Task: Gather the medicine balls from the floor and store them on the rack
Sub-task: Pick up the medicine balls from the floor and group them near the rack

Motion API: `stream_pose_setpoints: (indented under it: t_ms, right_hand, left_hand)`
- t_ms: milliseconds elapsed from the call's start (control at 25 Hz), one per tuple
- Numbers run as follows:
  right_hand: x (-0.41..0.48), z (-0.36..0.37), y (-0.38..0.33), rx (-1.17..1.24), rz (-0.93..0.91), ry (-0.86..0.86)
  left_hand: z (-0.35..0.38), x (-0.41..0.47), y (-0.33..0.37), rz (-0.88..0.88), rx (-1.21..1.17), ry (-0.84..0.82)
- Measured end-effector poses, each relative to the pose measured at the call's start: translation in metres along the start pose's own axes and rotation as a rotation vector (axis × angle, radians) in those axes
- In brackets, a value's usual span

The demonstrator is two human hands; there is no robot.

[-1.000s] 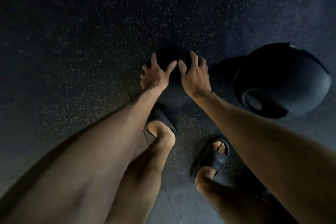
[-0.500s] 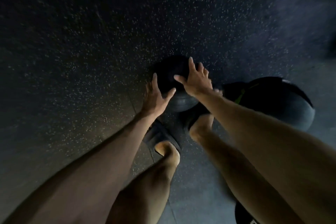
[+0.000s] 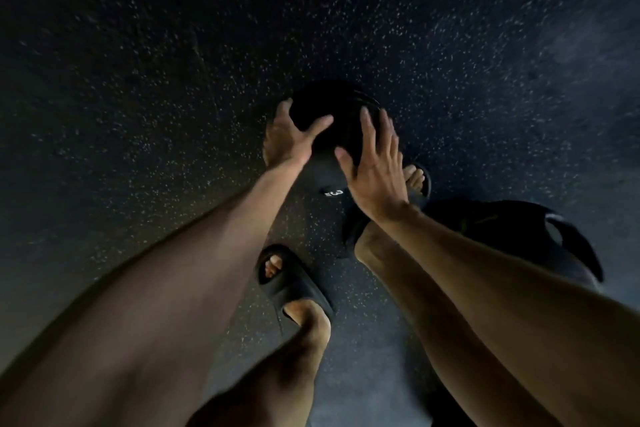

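Head view: small medicine ball (image 3: 332,135), black with a white "3" on its near face, is at 12 o'clock from your feet, between your hands. Your left hand (image 3: 291,139) wraps its 9 o'clock side, thumb across the top. Your right hand (image 3: 375,166) lies straight-fingered against its 3 o'clock side. Lifted or resting on the speckled floor (image 3: 138,80): cannot tell. Larger medicine ball (image 3: 519,246) lies at 4 o'clock, near your right slide (image 3: 420,184).
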State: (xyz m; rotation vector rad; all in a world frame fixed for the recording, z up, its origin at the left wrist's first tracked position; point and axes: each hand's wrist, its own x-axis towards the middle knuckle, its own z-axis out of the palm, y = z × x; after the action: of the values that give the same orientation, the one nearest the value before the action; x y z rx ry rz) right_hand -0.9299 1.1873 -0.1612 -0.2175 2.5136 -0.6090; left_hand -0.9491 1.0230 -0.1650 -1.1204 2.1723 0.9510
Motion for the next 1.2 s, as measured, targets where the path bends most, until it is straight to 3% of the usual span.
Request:
stream_pose_setpoints:
  t_ms: [160,280,400,480,560,680,800,1080,1200]
  right_hand:
    - [0.031,-0.015,0.008,-0.005,-0.043,-0.095]
    - [0.081,-0.037,-0.002,0.057,0.062,-0.124]
    - [0.14,-0.061,-0.007,0.076,0.202,-0.159]
    - [0.171,-0.075,-0.009,0.149,0.328,-0.132]
    - [0.181,-0.082,-0.01,0.222,0.357,-0.06]
    - [0.155,-0.086,-0.005,0.222,0.107,0.012]
    - [0.126,-0.082,0.001,0.205,-0.016,-0.082]
    - [0.201,-0.098,-0.04,0.154,0.214,-0.151]
    - [0.261,-0.124,-0.049,0.191,0.295,-0.136]
  left_hand:
    - [-0.014,0.038,0.045,-0.11,-0.052,0.107]
    - [-0.006,0.024,0.041,0.048,-0.134,0.155]
    - [0.005,0.0,0.031,0.255,-0.079,0.06]
    - [0.005,0.007,0.038,0.279,-0.036,0.014]
    - [-0.001,0.024,0.057,0.238,0.005,0.003]
    - [-0.017,0.055,0.099,0.093,0.073,0.002]
    - [-0.033,0.096,0.146,-0.028,0.039,-0.024]
    - [-0.04,0.152,0.211,-0.175,0.067,0.14]
    - [-0.054,0.165,0.216,0.036,0.107,0.181]
